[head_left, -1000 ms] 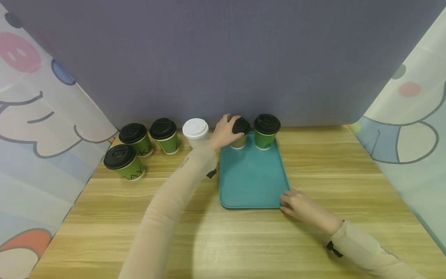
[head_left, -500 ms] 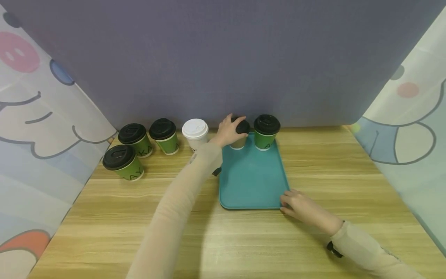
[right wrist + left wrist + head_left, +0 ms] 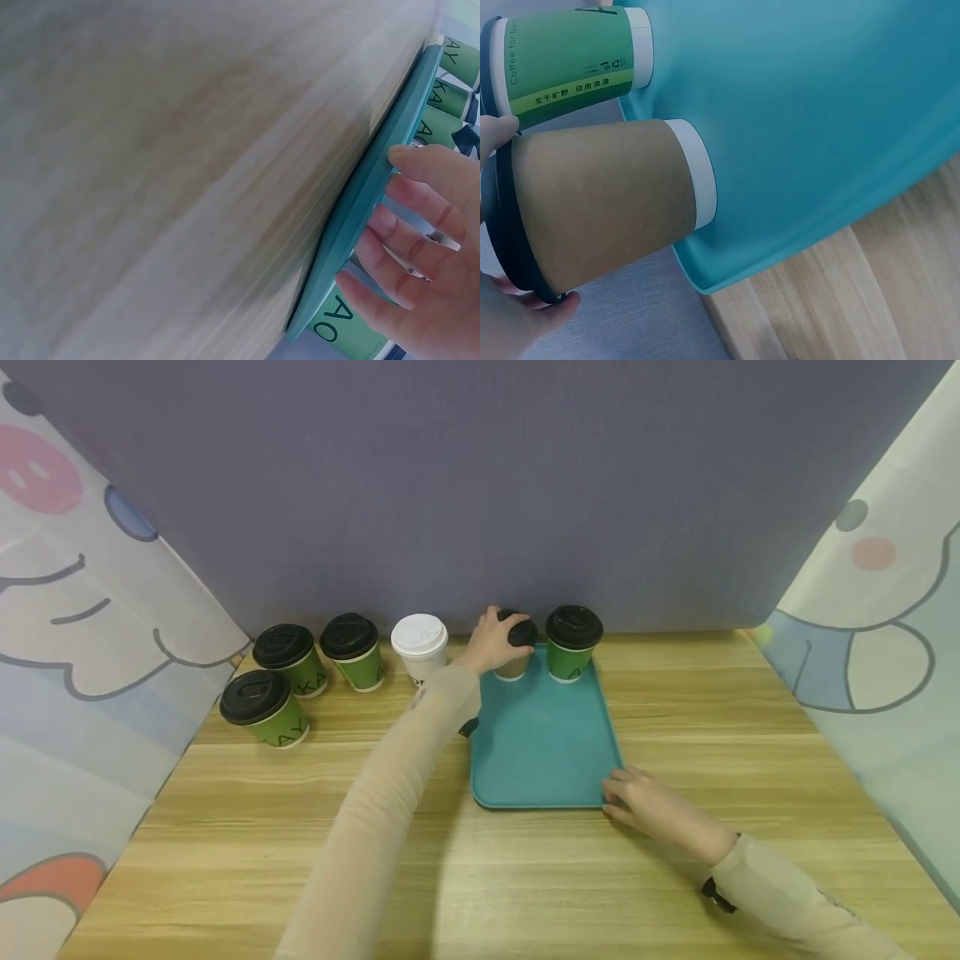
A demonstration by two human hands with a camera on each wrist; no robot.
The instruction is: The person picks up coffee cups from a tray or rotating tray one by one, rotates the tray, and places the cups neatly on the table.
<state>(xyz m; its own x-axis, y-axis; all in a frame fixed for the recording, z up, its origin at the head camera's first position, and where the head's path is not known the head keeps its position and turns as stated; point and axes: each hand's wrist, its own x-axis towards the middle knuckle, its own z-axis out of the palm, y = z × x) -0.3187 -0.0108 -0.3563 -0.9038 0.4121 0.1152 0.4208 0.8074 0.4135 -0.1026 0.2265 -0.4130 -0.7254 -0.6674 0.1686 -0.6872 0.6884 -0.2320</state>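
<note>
The surface (image 3: 690,718) gives wide room right of the tray (image 3: 540,743) and before its near edge. The right hand (image 3: 637,797), fingers spread, touches the tray's near right corner. Over the last second the left hand (image 3: 491,645) has edged rightward, pinching the brown cup (image 3: 604,202) by its lid (image 3: 508,217); the cup, unmoved in the tray's far left corner, looks seated.

The left hand (image 3: 491,643) has shifted slightly rightward over the brown cup (image 3: 604,202), and the sleeve (image 3: 390,793) now uncovers more of the white cup (image 3: 419,647).
</note>
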